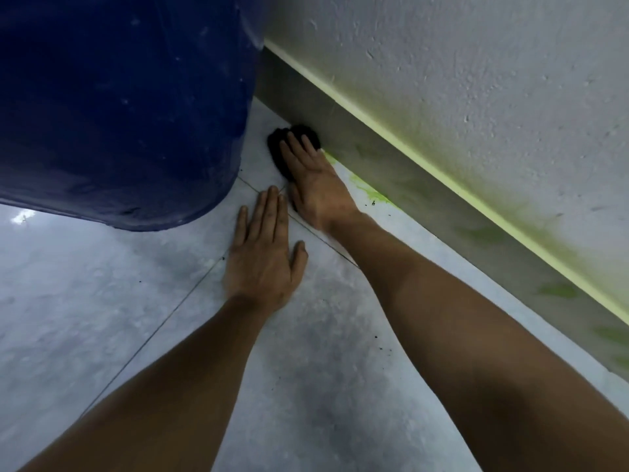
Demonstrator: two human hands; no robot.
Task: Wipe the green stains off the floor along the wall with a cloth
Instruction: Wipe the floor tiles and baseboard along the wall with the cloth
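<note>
Green stains [369,194] streak the floor [102,301] at the skirting, four o'clock of my dark cloth [296,134], pinned under my right hand [315,185], fingers straight, while my left hand [263,253] braces flat; best dragged firmly back along the edge.

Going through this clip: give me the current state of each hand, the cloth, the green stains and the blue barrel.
right hand: flat, fingers straight, pressing the cloth.
left hand: flat on the floor, holding nothing.
cloth: dark, bunched, on the floor against the wall base.
green stains: still on the floor along the wall.
blue barrel: standing beside the cloth.
</note>
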